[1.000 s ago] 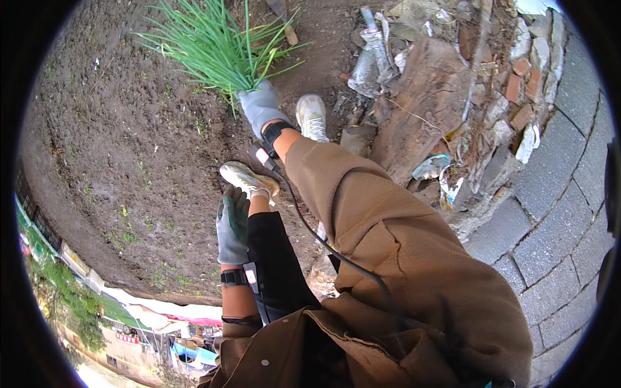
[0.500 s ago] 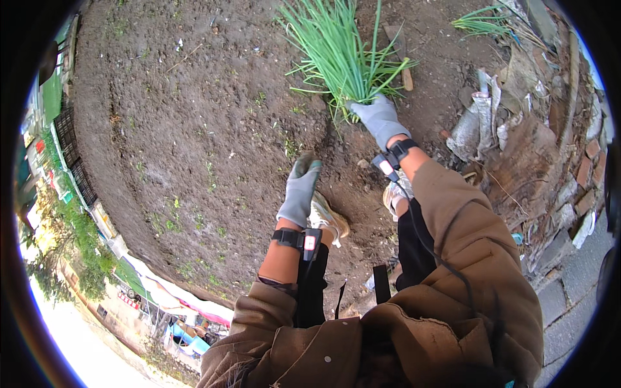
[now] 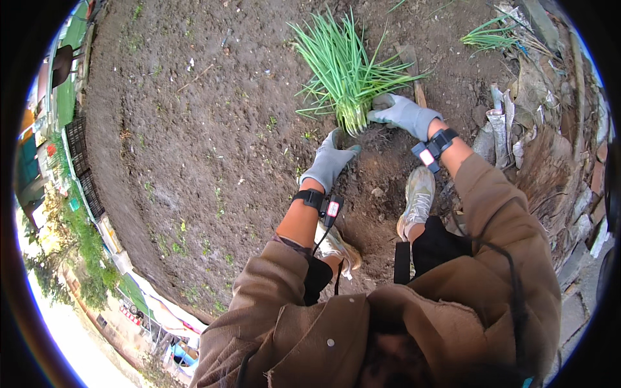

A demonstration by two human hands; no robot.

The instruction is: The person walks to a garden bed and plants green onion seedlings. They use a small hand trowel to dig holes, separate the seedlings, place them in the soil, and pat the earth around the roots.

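A black latticed crate [image 3: 77, 145] stands at the left rim of the frame, beside dark brown bare soil [image 3: 194, 123]. At centre, the left hand [image 3: 326, 160] in a grey glove has thumb and fingers spread apart, holding nothing visible, just below the pale root end of a thick bunch of long green onion-like stalks [image 3: 349, 71], which lies on the soil in the upper centre. Right of that root end is the grey-gloved right hand [image 3: 404, 115], fingers partly curled; whether it grips any stalks cannot be told. Just above it lies a wooden-handled tool [image 3: 420, 95], and a smaller green-leaved bunch [image 3: 490, 37] lies at upper right
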